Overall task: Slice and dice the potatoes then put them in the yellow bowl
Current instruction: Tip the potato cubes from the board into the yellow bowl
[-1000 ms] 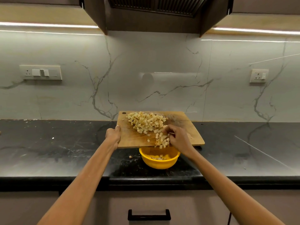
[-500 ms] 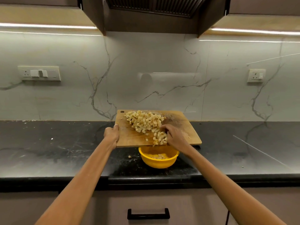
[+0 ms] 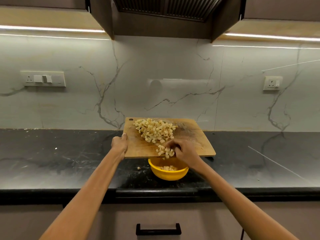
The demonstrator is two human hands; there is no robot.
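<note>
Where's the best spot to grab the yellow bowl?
Probably the near rim of the bowl, coming from the front. The cutting board overhangs its far side, and the right hand is over it pushing potato cubes in.

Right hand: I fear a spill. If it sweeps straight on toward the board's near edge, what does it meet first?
The right hand meets potato cubes at the board's edge; beyond, likely the bowl.

From my remote seat I see only two bare forearms, slim and long, ending in the bare left hand (image 3: 119, 144) and the bare right hand (image 3: 186, 151). Neither arm wears a sleeve. I make out no ring, watch or glove.
</note>
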